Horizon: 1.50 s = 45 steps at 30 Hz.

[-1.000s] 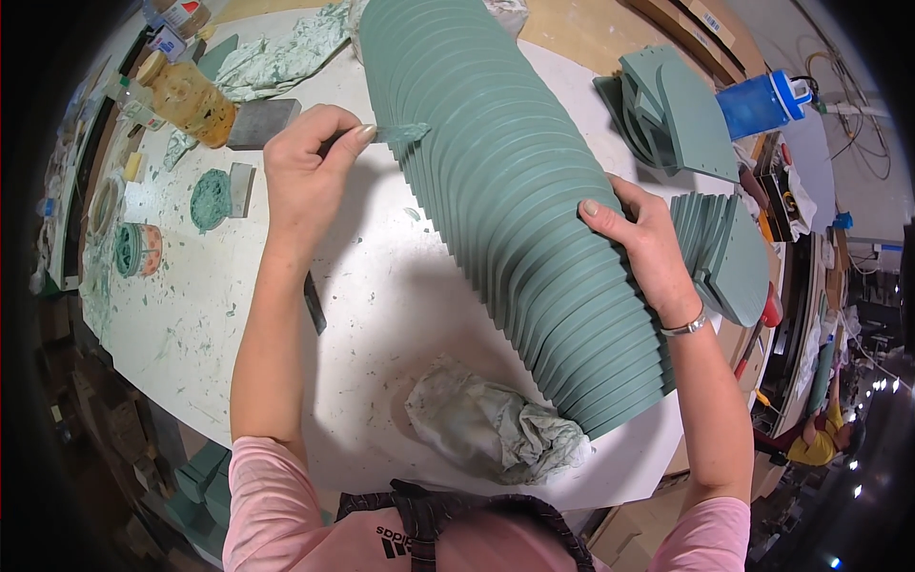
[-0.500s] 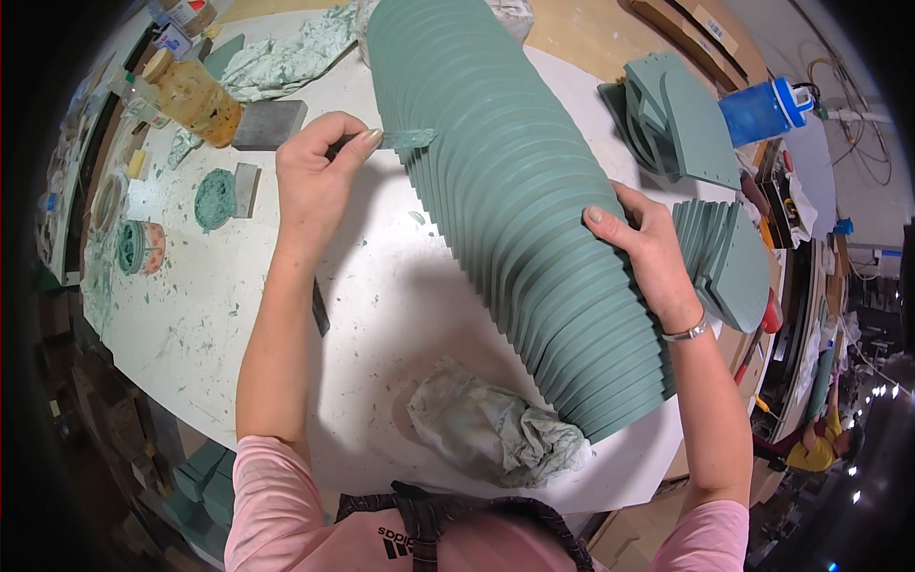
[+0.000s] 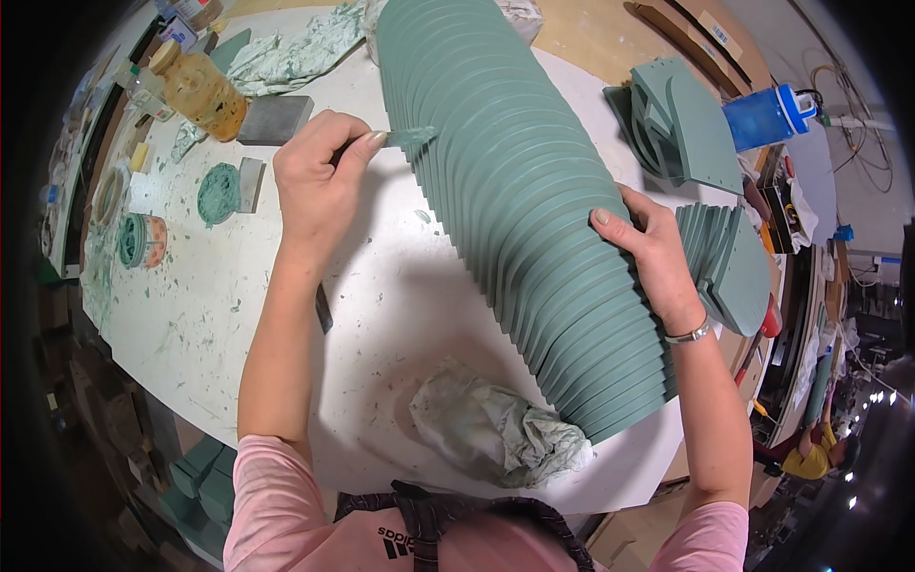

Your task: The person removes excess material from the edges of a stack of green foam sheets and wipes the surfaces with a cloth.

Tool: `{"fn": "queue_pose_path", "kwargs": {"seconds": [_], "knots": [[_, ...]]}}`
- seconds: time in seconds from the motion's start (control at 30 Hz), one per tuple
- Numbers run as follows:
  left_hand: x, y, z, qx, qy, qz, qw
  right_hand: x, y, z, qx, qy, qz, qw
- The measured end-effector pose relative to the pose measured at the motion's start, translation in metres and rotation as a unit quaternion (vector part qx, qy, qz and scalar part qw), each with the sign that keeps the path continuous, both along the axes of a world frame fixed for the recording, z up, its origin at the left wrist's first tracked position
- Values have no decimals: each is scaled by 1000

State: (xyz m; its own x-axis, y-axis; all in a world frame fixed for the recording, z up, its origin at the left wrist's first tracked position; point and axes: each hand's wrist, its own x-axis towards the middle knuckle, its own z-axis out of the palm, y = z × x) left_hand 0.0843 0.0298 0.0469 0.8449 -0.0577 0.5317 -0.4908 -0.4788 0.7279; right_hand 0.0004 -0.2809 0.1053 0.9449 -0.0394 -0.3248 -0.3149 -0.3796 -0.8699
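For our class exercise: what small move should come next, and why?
Perhaps the left hand should draw the spatula lightly along the ribbed green form: the spatula looks green-smeared and its tip is at the form's left side, while the right hand rests on the right.

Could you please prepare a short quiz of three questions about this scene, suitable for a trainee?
1. Multiple choice: what does the left hand hold?
a) a sponge
b) a thin tool with green material on its tip
c) a hammer

2. True or false: the thumb of the right hand lies on the ridged green form.

3. Short answer: what colour is the body of the bottle at the right side of the picture?

Key: 1. b; 2. true; 3. blue.
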Motion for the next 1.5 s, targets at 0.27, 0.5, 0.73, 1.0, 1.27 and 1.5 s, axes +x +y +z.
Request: {"fn": "queue_pose_path", "kwargs": {"seconds": [0.27,0.5,0.73,1.0,1.27,1.5], "knots": [[-8,4,-4,-22,68,-7,997,1,0,0,-3,-1,8,1000],[-14,-1,-17,-46,83,-50,994,0,3,-4,7,-31,-14,999],[-12,1,-29,-106,118,-55,986,1,3,-2,3,-32,-9,999],[-12,2,-37,-177,151,-19,972,1,2,-3,0,-31,-13,999],[-5,2,-31,-131,115,1,985,1,4,-2,4,-29,-10,1000],[-4,1,-29,-102,108,-26,989,1,2,-2,0,-27,-8,1000]]}}
